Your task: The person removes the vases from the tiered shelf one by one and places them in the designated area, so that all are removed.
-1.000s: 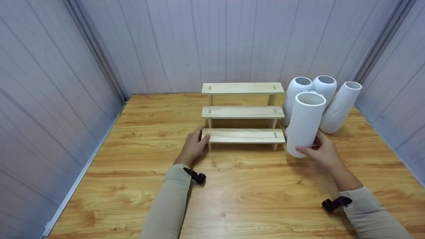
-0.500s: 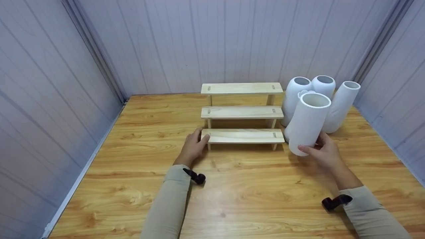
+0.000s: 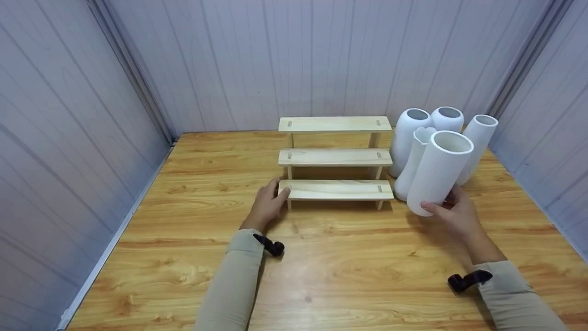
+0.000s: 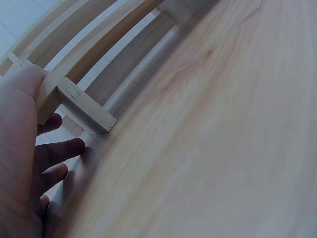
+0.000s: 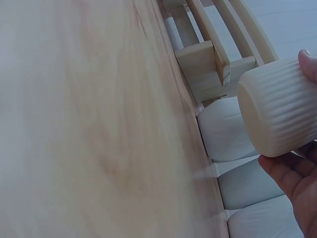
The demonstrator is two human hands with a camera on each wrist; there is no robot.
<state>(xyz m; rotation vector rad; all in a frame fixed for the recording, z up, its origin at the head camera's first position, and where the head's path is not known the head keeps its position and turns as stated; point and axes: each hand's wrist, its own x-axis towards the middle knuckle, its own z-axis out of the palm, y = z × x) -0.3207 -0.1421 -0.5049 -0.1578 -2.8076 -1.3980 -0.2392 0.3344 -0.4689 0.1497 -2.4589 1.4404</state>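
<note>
A ribbed white cylindrical vase point(image 3: 439, 172) is gripped near its base by my right hand point(image 3: 459, 216), thumb in front. It leans to the right, and in the right wrist view the vase's base point(image 5: 255, 116) is off the tabletop. My left hand point(image 3: 268, 202) holds the left end of the lowest plank of a three-step wooden display stand point(image 3: 337, 191). In the left wrist view the thumb point(image 4: 30, 77) lies over the plank while the fingertips point(image 4: 74, 146) are below it. Just behind the held vase stands a white vase with a scalloped rim point(image 3: 406, 177).
Two rounded white vases point(image 3: 406, 138) stand behind, right of the stand, partly hidden. A tapered white vase point(image 3: 482, 138) is at the far right. Wood-grain tabletop point(image 3: 335, 271) stretches in front; pale panel walls point(image 3: 229, 64) close the back and sides.
My right hand has moved slightly right with the ribbed vase, which has tipped rightward. More of the scalloped vase now shows. The left hand stays on the stand.
</note>
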